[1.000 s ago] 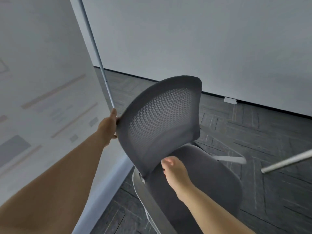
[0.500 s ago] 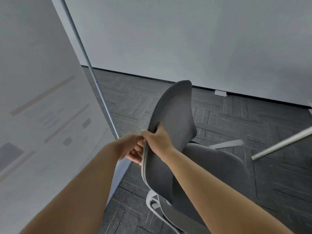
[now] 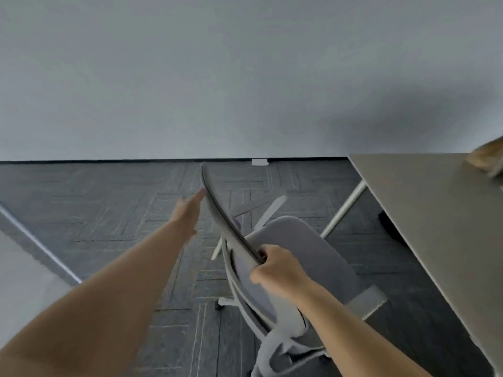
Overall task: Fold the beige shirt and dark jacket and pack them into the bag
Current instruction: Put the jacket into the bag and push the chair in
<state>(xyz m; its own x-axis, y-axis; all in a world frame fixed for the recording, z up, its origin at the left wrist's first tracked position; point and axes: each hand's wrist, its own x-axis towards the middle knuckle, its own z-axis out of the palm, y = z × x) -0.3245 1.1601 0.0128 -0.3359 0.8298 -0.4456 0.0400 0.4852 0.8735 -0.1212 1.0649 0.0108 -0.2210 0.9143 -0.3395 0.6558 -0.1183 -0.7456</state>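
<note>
A grey office chair [image 3: 299, 257] stands in front of me with its thin backrest [image 3: 226, 219] seen edge-on. My right hand [image 3: 277, 270] grips the lower edge of the backrest. My left hand [image 3: 187, 213] is stretched out with straight fingers, its fingertips at the back of the backrest near the top. A small patch of beige fabric [image 3: 487, 156] shows at the far right edge on the table. The dark jacket and the bag are out of view.
A light table [image 3: 424, 202] with a white leg [image 3: 345, 208] fills the right side, close to the chair. Dark carpet [image 3: 109, 208] covers the floor up to a pale wall. A white panel edge [image 3: 24, 235] sits at the lower left.
The view has swung right, bringing the table in. The chair has turned so its backrest is edge-on. My left hand has opened and reached higher; my right hand has slid lower on the backrest.
</note>
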